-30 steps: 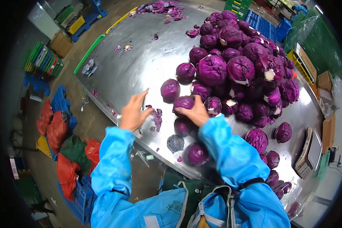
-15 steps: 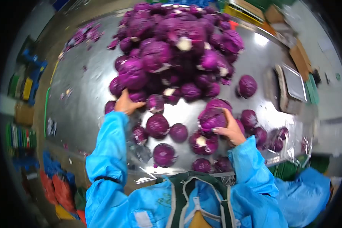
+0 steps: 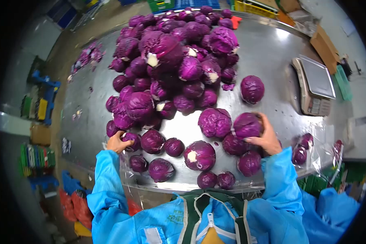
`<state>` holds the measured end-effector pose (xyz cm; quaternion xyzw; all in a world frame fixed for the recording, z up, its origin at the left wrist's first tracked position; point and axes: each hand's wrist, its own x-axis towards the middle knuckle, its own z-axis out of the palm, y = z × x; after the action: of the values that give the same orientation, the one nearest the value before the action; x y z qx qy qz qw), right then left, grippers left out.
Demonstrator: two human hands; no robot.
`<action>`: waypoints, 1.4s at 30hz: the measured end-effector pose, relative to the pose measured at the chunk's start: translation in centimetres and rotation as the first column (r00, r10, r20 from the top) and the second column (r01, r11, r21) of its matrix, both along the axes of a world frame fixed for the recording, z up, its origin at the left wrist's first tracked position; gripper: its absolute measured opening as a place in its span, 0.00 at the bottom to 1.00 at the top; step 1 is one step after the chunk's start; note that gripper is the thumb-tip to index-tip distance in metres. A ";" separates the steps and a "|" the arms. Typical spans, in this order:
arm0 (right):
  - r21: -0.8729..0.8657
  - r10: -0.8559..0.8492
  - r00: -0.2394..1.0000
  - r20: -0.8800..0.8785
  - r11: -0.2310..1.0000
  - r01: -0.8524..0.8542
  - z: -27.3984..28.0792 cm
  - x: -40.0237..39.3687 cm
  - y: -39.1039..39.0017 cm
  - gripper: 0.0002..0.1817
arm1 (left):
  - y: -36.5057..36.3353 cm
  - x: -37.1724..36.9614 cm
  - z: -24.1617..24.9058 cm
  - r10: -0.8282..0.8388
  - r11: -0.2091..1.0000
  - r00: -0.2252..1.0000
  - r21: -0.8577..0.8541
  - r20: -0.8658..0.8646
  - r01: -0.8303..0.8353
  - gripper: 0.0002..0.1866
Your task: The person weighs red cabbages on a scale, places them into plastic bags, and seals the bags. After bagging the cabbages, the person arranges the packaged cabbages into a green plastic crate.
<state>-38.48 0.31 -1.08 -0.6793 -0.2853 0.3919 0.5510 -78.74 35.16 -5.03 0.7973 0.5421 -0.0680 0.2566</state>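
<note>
A large heap of red cabbages rises at the back of a metal table. At the near left edge of the heap, my left hand is closed around a small red cabbage, thumb across its top. My right hand grips the side of another red cabbage, its fingers partly hidden behind it. A wrinkled cabbage sits just left of that one, with more beneath and in front. Between my hands lie several loose heads, including a large one with a white cut stem.
To the right stands a weighing scale, with a cardboard box behind it. Clear plastic bags lie at the near right, some around small cabbages. Leaf scraps are piled at the table's far left. Blue sleeves cover my arms.
My left hand has come nearer, from the heap's side to a small cabbage. My right hand has shifted right with a cabbage in its grip. The camera view has also moved.
</note>
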 end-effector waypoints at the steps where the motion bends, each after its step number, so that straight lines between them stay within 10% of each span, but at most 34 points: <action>1: 0.044 -0.028 0.994 -0.109 0.998 0.033 1.4 0.4 -0.3 0.48 | -0.1 -0.3 -0.5 -0.022 1.000 1.000 0.019 -0.001 0.022 0.41; 8: 0.077 -0.200 0.976 -0.092 0.975 0.207 0.9 8.9 -8.0 0.46 | -1.8 -0.6 6.8 -0.028 0.999 0.971 -0.017 0.238 0.033 0.37; 15: 0.137 -0.621 0.758 0.200 0.784 0.606 -0.5 24.0 -15.3 0.41 | -8.5 23.3 17.3 -0.159 0.913 0.711 -0.173 0.685 0.370 0.47; 19: 0.214 -0.718 0.624 0.308 0.692 0.690 0.9 31.8 -16.9 0.43 | -13.6 43.1 15.0 -0.235 0.722 0.625 -0.297 0.744 0.626 0.37; 27: 0.288 -0.761 0.538 0.362 0.640 0.712 -4.1 45.1 -18.5 0.47 | -28.3 74.2 5.0 -0.315 0.754 0.572 -0.166 0.757 0.635 0.43; 36: 0.087 -0.518 0.361 0.776 0.654 0.752 -3.3 48.0 -21.0 0.47 | -32.7 79.4 2.4 -0.589 0.720 0.530 0.098 0.610 0.687 0.47; 39: 0.409 -0.896 0.314 0.313 0.425 0.807 3.4 44.4 -19.9 0.37 | -30.2 76.0 4.9 -0.435 0.690 0.442 -0.025 0.784 0.723 0.35; 42: 0.524 -0.476 0.858 0.194 0.790 0.320 6.1 36.3 -16.5 0.24 | -27.1 68.9 10.2 -0.225 0.401 0.575 -0.463 0.786 0.790 0.27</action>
<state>-2.17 -16.14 5.00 -0.6222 -0.3050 0.0694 0.7176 -9.89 8.08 5.15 0.7037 0.0438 -0.1164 0.6995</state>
